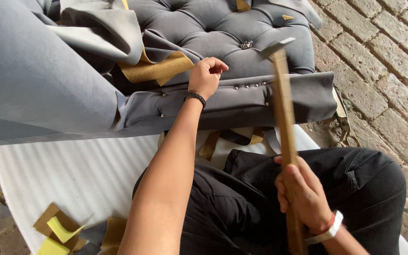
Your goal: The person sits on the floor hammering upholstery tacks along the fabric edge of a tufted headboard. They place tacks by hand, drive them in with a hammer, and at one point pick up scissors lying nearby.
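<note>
Hammer (285, 123) was gripped in r. hand (303, 191), raised over grey upholstered rail (279, 97), while l. hand (206, 75) pinched shut on rail by studs (249, 86); a crooked swing risked hitting fingers (218, 66).

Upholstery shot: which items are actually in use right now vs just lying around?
In use:
- hammer, gripped in right hand
- grey upholstered panel, pinched at its edge by left hand
- row of metal tacks along that edge

Lying about:
- yellow and brown scraps
- white foam sheet
- brick floor
</note>
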Demonstrator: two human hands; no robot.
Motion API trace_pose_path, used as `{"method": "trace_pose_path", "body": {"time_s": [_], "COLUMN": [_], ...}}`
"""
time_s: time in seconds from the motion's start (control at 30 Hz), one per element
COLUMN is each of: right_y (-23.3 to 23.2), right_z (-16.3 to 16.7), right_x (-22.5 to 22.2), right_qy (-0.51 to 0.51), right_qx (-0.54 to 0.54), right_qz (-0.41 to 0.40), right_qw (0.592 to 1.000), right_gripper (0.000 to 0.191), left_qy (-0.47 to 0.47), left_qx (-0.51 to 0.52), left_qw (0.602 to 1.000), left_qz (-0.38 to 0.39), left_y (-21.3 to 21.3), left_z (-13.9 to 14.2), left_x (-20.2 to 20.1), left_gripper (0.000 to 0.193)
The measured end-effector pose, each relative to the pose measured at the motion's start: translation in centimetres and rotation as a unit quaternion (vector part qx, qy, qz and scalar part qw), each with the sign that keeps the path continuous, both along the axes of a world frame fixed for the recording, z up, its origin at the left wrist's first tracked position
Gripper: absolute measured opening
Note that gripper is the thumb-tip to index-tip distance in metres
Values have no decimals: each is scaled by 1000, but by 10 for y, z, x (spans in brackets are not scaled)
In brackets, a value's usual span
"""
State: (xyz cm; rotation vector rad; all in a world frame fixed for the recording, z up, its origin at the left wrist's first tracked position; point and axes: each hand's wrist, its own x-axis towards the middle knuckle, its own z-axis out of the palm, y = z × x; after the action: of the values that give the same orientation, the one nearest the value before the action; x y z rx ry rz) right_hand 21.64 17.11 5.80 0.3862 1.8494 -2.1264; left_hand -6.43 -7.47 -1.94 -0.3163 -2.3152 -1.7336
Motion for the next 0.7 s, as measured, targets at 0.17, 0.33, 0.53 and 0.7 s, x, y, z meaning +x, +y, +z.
{"method": "trace_pose_path", "body": {"time_s": [0.17,0.33,0.53,0.7], "right_y": [11,11,18,30], "right_z": [-3,-9,-16,-20], "right_x": [-1,-5,-11,-34], "right_qy": [-143,-82,-123,-209], "right_qx": [55,6,12,5], "right_qz": [28,0,-5,48], "right_qw": [988,997,992,977], "right_gripper": [44,43,42,39], "left_qy": [12,6,1,13], "left_qx": [-29,-19,-24,-58], "left_qw": [999,1000,1000,998], "left_qz": [7,8,4,37], "left_y": [2,2,3,6], "left_z": [-3,-3,-4,-9], "left_x": [-1,0,-1,-4], "left_gripper": [31,32,29,22]}}
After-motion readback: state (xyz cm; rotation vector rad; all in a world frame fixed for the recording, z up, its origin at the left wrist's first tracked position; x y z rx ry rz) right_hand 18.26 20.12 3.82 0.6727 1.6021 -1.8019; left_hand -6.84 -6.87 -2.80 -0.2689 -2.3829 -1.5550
